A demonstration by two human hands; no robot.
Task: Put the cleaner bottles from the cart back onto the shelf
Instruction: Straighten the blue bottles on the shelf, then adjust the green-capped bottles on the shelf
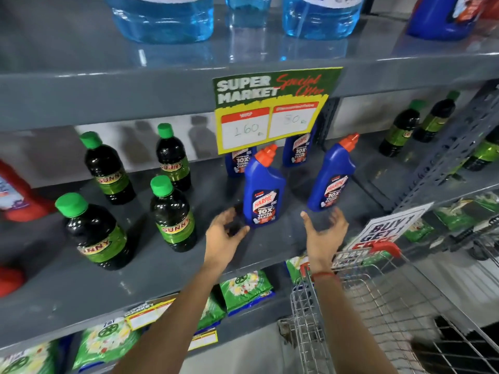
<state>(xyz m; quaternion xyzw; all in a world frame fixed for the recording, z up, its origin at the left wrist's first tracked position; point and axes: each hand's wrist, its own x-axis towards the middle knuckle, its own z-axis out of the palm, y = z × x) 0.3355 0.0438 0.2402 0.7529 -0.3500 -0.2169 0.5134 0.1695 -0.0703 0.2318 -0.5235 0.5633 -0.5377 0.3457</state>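
Four blue cleaner bottles with orange caps stand upright on the grey middle shelf (270,247). The nearest bottle (263,190) stands close to the shelf's front edge, a second bottle (333,174) stands to its right and slightly farther back, and two more bottles (239,161) (298,151) sit behind them, partly hidden by a hanging yellow-and-green offer sign (270,109).

Both hands are empty, with fingers spread. The left hand (222,233) hovers just left of the nearest bottle's base, its thumb tip very near the bottle (whether it touches cannot be told). The right hand (325,233), with a red thread at the wrist, is open on the right, apart from both front bottles.

To the left on the same shelf stand four dark bottles with green caps (172,214). Green packets (245,290) lie on the shelf below. The wire cart (378,292) with its red handle stands near right; the basket part in view shows no bottle.
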